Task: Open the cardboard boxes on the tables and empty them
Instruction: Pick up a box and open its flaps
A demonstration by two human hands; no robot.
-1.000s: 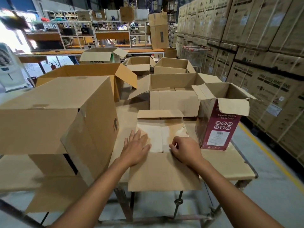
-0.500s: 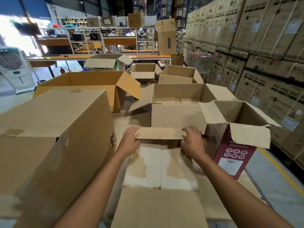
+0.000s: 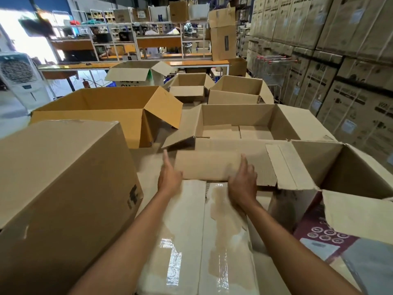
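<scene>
A small cardboard box [image 3: 197,241] stands right in front of me, its inner flaps pale with torn tape patches. Its far flap [image 3: 206,165] is raised nearly upright. My left hand [image 3: 170,177] holds the flap's left edge with one digit pointing up and the other fingers hidden behind the cardboard. My right hand [image 3: 242,184] lies against the flap's front face near its right end, blurred, with one finger straight up. What is inside the box is hidden under the inner flaps.
A large closed box [image 3: 63,188] stands close on my left. An open maroon-printed box [image 3: 331,171] stands on my right. Several open boxes [image 3: 236,120] fill the table behind. Stacked cartons [image 3: 350,60] wall the right side, and a white air cooler [image 3: 19,75] stands far left.
Both hands moved from the box's middle seam to its far flap and lifted it from flat to nearly upright. My view has come closer over the box.
</scene>
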